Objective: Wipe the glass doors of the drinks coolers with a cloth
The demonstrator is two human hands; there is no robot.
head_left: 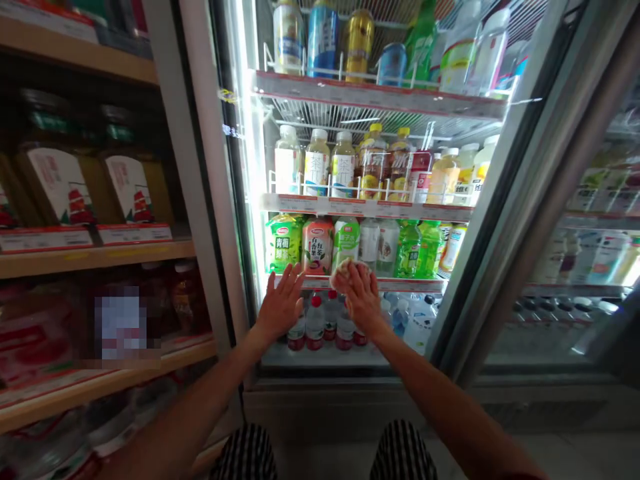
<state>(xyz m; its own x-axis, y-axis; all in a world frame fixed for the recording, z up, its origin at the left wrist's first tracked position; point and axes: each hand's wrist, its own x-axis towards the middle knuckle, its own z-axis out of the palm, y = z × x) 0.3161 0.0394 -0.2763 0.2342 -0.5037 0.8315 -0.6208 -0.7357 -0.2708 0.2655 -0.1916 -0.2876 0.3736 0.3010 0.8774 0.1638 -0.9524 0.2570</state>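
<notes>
My left hand (281, 303) is open, fingers spread, in front of the lit drinks cooler's lower shelves. Nothing is in it. My right hand (364, 297) presses on a pale, crumpled cloth (345, 275), level with the price strip (410, 285) of a lower shelf. Just above the cloth stands a green-and-white bottle (346, 239). A pink-labelled bottle (317, 245) and a green bottle (284, 241) are behind and above my left hand. Small red-capped bottles (315, 323) show below, between my forearms. I cannot tell whether the cloth touches door glass or the strip.
Wooden shelves (100, 257) with large bottles (60, 173) stand on the left. A metal door frame (530, 173) slants along the right, with another cooler (590, 253) beyond it. My knees (250, 453) in checked cloth show at the bottom. Higher cooler shelves hold bottles and cans (323, 37).
</notes>
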